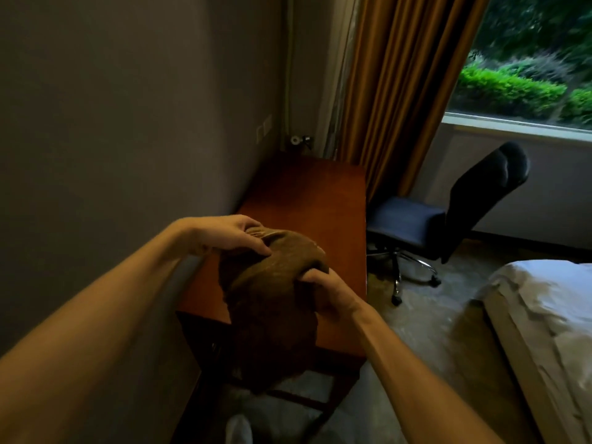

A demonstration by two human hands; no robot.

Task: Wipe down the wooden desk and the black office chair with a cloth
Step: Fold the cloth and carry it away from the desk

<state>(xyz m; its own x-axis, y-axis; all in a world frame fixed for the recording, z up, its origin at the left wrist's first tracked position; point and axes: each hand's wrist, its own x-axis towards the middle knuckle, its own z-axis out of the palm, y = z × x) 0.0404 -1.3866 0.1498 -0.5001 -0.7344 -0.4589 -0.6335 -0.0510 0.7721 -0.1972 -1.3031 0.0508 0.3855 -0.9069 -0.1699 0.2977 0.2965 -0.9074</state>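
A brown cloth [272, 302] hangs bunched in the air over the near end of the wooden desk [307, 203]. My left hand [230, 235] grips its upper left edge, fingers curled into the folds. My right hand [326, 290] pinches its right edge. The cloth's lower part droops down past the desk's front edge. The black office chair [448, 216] stands to the right of the desk, turned away from it, its backrest leaning towards the window.
The desk runs along a grey wall [128, 123] on the left towards a corner with orange curtains [400, 91]. A small white object [294, 140] sits at the desk's far end. A bed with white sheets [544, 315] fills the right. Carpeted floor lies between.
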